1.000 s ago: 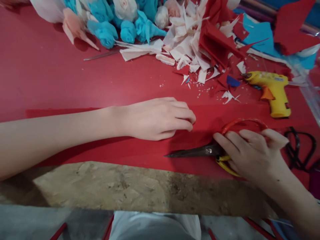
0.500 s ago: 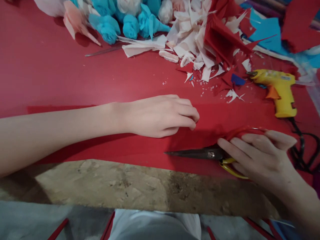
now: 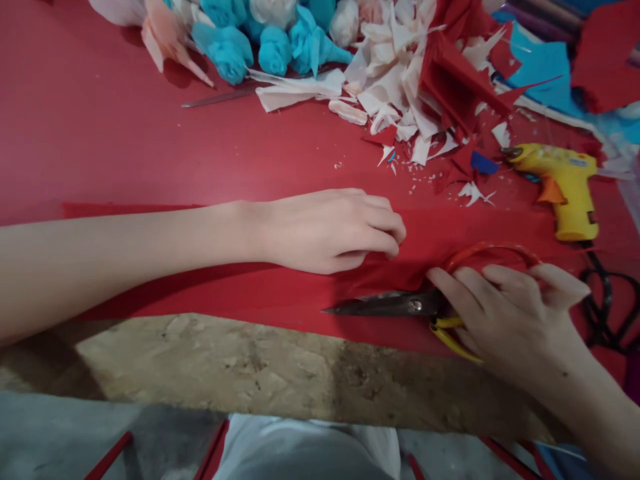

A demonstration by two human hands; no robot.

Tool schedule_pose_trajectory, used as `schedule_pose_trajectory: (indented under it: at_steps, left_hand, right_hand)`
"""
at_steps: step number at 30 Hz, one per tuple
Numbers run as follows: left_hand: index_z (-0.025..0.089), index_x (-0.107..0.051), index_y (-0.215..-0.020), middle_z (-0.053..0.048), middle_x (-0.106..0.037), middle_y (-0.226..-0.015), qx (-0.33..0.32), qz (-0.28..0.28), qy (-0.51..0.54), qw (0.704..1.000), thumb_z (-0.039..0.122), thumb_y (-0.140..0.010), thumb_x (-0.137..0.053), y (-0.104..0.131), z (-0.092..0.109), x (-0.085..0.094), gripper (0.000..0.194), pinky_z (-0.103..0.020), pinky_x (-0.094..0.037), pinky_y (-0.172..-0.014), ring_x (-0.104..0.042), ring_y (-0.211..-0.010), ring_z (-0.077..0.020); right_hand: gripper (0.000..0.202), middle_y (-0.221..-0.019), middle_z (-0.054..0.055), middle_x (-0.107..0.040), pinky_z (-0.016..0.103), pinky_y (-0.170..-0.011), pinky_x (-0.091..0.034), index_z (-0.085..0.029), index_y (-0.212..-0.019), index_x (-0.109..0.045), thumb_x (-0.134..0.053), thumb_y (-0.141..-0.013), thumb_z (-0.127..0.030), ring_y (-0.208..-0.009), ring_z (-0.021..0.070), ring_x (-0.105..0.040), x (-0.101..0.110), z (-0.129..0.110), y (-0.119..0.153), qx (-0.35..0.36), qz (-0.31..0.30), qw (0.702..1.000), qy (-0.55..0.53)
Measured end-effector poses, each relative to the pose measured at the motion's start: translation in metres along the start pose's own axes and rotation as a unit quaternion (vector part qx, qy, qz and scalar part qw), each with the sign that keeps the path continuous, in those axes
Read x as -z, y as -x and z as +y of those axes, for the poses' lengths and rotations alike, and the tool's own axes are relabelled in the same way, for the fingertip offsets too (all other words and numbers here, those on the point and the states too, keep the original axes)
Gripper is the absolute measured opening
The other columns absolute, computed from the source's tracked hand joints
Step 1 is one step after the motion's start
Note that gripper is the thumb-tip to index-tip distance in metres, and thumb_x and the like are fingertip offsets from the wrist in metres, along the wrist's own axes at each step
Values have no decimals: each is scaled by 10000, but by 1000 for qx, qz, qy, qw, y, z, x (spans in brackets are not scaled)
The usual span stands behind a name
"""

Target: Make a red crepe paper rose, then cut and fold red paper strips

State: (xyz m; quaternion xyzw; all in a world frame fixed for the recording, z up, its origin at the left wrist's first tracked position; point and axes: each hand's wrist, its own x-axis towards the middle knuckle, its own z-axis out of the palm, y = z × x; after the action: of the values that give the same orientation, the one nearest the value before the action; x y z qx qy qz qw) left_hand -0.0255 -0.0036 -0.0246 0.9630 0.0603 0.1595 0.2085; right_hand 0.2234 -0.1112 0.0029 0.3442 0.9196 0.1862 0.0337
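I have the right hand [image 3: 520, 320] grasping the scissors [image 3: 390, 305], thumb and fingers around the red and yellow handles, the dark blades pointing left over the near part of the red sheet [image 3: 280, 300]. That sheet stretches from left to right across the near side of the desk [image 3: 125, 147]. The left hand [image 3: 330, 230] rests on it, palm down with fingers curled; I cannot tell whether the fingertips pinch it. At right, beyond the right hand, I see the yellow glue gun [image 3: 575, 193]; its small label [image 3: 580, 161] is too blurred for me to read. Far along the desk I see blue paper flowers [image 3: 230, 53], white scraps [image 3: 395, 87] and, right of those, red scraps [image 3: 463, 87].
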Motion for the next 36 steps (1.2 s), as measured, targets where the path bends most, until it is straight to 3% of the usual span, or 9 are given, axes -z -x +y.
schedule_pose_trajectory:
  at_steps: [11,18,23,30,36]
  left_hand:
    - [163,-608,-1075,-100,-622,-1147,7,-16,-11,1000,131,-863,-405,-1,1,1,295,-358,-446,-838,-571,-1009,-229]
    - [183,-589,-1092,-86,-608,-1174,4,-29,-16,999,126,-866,-399,0,1,2,300,-361,-433,-847,-553,-1053,-223]
    - [147,-607,-1070,-107,-625,-1127,4,-15,1,1000,111,-859,-404,0,1,2,296,-362,-447,-842,-572,-1004,-228]
    - [148,-621,-1037,-92,-639,-1100,12,-1,59,998,77,-849,-423,-4,8,20,282,-310,-447,-878,-566,-990,-193]
    - [161,-634,-1005,-85,-668,-1010,16,-16,54,998,86,-849,-421,-4,14,20,274,-297,-480,-772,-610,-911,-190]
  right_hand:
    - [304,-765,35,-638,355,-787,-279,-151,-942,-655,-360,-883,-105,-775,176,-435,6,0,-26,49,34,998,-10]
    - [263,-666,-2,-629,297,-695,-294,-145,-901,-660,-428,-873,-25,-756,137,-455,11,3,-20,83,61,994,-42]
    - [227,-691,7,-640,305,-725,-302,-139,-912,-650,-444,-874,-53,-752,137,-472,9,0,-18,60,54,996,-35]
    - [217,-701,14,-646,314,-753,-314,-128,-923,-645,-445,-868,-69,-746,146,-478,8,3,-11,44,55,997,-36]
    - [286,-682,14,-648,295,-698,-319,-148,-876,-661,-396,-882,-41,-740,131,-477,3,20,4,31,32,999,-26]
